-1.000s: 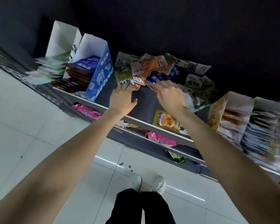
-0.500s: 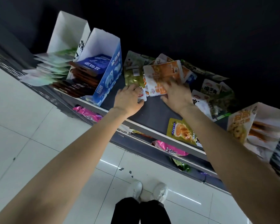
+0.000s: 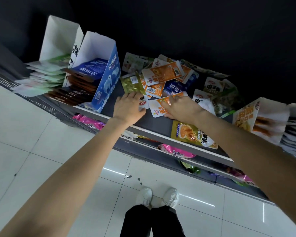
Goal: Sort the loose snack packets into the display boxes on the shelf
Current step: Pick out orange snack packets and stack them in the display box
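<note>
Orange snack packet (image 3: 162, 106) flat on shelf (image 3: 154, 124) near front edge, under right hand (image 3: 181, 108), fingers spread, pressing. Left hand (image 3: 129, 108) curled on white packet (image 3: 142, 103). Prob light, floppy, slick film; pinch by sealed edge.

The blue display box (image 3: 108, 82) and a blue packet (image 3: 174, 87) carry upside-down Chinese characters; barcodes show on orange packets (image 3: 162, 75).
</note>
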`<state>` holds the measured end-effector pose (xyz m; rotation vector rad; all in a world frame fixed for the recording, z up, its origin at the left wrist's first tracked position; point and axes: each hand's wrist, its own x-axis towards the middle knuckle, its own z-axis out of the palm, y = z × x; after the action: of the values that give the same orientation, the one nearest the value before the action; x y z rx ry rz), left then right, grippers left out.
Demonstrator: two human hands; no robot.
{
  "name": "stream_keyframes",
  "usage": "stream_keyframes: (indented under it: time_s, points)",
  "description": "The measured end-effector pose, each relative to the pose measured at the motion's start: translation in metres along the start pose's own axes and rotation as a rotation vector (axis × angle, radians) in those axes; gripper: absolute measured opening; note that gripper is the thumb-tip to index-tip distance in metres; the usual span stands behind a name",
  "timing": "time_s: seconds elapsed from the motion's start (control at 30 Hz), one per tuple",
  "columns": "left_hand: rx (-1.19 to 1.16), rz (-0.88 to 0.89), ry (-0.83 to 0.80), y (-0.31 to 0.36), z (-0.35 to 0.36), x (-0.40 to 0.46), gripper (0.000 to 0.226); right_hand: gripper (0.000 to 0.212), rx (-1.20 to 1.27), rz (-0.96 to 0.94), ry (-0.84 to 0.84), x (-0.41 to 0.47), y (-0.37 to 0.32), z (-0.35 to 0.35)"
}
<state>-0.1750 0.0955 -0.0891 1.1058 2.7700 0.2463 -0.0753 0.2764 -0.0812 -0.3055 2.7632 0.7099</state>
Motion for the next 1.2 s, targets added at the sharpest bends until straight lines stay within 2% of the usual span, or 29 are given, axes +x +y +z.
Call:
stream_keyframes:
  time_s: [0.07,0.13,0.17,0.23,0.27,0.33,0.4,0.43,0.5,0.6,0.7,0.73,0.8,0.87,0.93,1.0,1.1,1.2]
  points:
    - [-0.010,0.002,0.010,0.000,0.000,-0.003,0.049,0.055,-0.030,-0.008,0.042,-0.006,-0.004,0.001]
    - [-0.096,0.016,0.078,0.003,-0.003,-0.009,0.048,0.065,0.125,0.125,0.172,-0.010,-0.005,-0.003]
    - [-0.192,0.022,0.122,0.008,-0.007,-0.013,0.048,0.056,0.247,0.246,0.249,-0.013,-0.007,-0.010]
    - [-0.509,-0.020,0.138,0.021,-0.018,-0.022,0.052,0.020,0.580,0.587,0.373,-0.028,-0.012,-0.033]
    - [-0.683,-0.047,0.100,0.029,-0.025,-0.026,0.056,0.015,0.770,0.724,0.457,-0.039,-0.015,-0.041]
    - [-0.888,-0.036,-0.017,0.046,-0.043,-0.035,0.066,0.017,1.209,0.922,0.626,-0.067,-0.020,-0.059]
    - [-1.023,0.028,-0.167,0.061,-0.058,-0.042,0.069,0.013,1.701,0.995,0.699,-0.098,-0.025,-0.078]
    - [-1.092,0.059,-0.249,0.069,-0.065,-0.047,0.063,0.017,1.885,1.003,0.710,-0.114,-0.028,-0.087]
    - [-1.116,0.119,-0.377,0.086,-0.079,-0.055,0.042,0.025,2.029,1.027,0.731,-0.146,-0.033,-0.097]
    - [-0.900,0.285,-0.418,0.117,-0.095,-0.067,0.019,0.025,1.888,1.102,0.755,-0.202,-0.031,-0.096]
    - [-0.622,0.465,-0.398,0.153,-0.105,-0.069,0.023,0.021,1.450,1.108,0.566,-0.256,-0.021,-0.086]
    - [-0.513,0.536,-0.341,0.167,-0.104,-0.067,0.024,0.021,1.322,1.083,0.525,-0.271,-0.019,-0.083]
    - [-0.411,0.665,-0.176,0.197,-0.097,-0.058,0.023,0.013,1.058,1.060,0.579,-0.293,-0.013,-0.082]
    - [-0.515,0.741,-0.027,0.227,-0.089,-0.045,0.020,0.009,0.859,1.053,0.685,-0.305,-0.004,-0.080]
    - [-0.638,0.734,0.083,0.256,-0.079,-0.030,0.018,0.024,0.735,1.059,0.777,-0.308,0.008,-0.072]
    - [-0.735,0.645,0.122,0.278,-0.069,-0.014,0.020,0.037,0.649,1.075,0.809,-0.303,0.023,-0.064]
    - [-0.802,0.504,0.075,0.290,-0.050,0.005,0.026,0.050,0.521,1.056,0.757,-0.293,0.046,-0.053]
    - [-0.699,0.430,-0.069,0.285,-0.028,0.008,0.044,0.057,0.406,1.000,0.611,-0.283,0.063,-0.041]
